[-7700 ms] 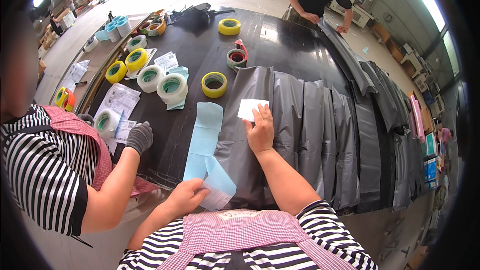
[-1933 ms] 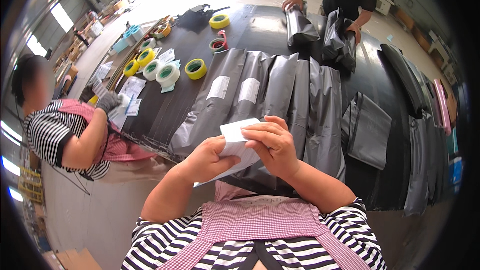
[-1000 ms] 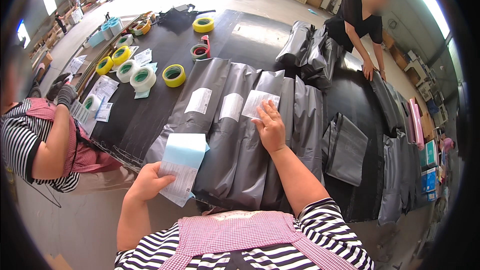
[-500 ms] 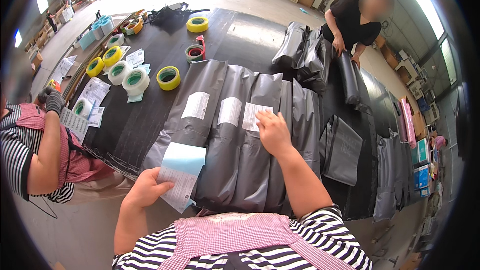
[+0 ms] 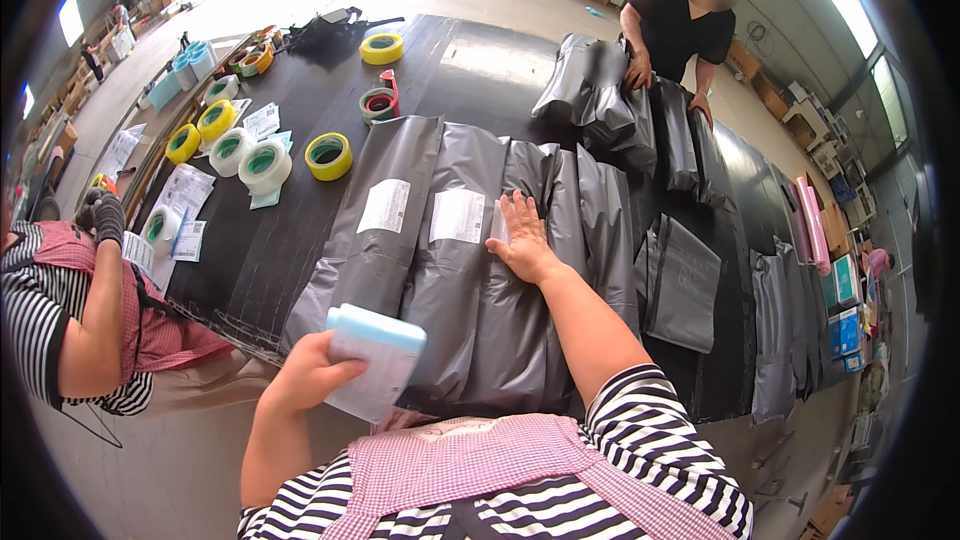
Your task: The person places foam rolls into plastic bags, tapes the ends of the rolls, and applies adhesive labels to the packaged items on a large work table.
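Note:
My left hand [image 5: 308,372] grips a small stack of label sheets [image 5: 372,385] with light blue backing, held over the near edge of the bags. My right hand [image 5: 524,243] lies flat with fingers spread on a grey plastic mailing bag [image 5: 505,340], largely covering its white label [image 5: 497,223]. To the left, two more filled grey bags lie side by side, one with a white label [image 5: 458,216] and the other with its own label [image 5: 384,206]. Further grey bags [image 5: 603,240] sit to the right of my hand, with no labels visible.
Tape rolls, among them a yellow one [image 5: 328,156] and a white one [image 5: 265,166], stand left of the bags on the black table [image 5: 280,250]. A flat grey bag [image 5: 683,285] lies on the right. One co-worker handles bags [image 5: 675,140] opposite; another, gloved, works at left.
My right hand has flattened and slid slightly left over the label. The sheets in my left hand have tilted and shifted right. Across the table, the co-worker's bag now rests beside the others.

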### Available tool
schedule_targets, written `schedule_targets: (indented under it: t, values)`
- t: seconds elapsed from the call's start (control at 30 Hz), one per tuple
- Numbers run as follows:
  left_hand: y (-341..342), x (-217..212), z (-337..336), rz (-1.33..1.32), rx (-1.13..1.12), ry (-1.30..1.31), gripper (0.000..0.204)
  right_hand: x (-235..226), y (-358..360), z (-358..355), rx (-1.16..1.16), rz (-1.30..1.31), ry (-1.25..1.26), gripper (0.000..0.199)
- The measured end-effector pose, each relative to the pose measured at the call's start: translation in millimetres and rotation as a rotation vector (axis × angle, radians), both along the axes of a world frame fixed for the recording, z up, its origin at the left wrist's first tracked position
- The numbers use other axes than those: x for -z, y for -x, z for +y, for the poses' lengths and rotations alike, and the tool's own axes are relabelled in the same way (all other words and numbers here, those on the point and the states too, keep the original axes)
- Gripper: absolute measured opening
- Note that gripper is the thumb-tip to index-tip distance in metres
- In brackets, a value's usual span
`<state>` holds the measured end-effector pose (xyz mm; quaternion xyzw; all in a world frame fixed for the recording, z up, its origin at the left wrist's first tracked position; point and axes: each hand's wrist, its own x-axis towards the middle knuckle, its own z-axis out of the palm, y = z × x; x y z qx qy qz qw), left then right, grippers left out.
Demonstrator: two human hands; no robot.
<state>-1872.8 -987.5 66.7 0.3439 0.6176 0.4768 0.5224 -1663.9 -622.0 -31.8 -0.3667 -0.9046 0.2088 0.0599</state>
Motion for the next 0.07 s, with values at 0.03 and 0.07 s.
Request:
schedule_targets:
  t: [0.03, 0.07]
  values:
    - [-5.2, -2.2, 16.9, -0.041, 0.059, -0.024, 0.03, 0.2, -0.9, 0.3, 0.001, -0.01, -0.011, 0.093]
    - [-5.8, -4.4, 14.8, -0.036, 0.056, -0.023, 0.03, -0.5, 1.2, -0.9, -0.006, -0.017, -0.016, 0.093]
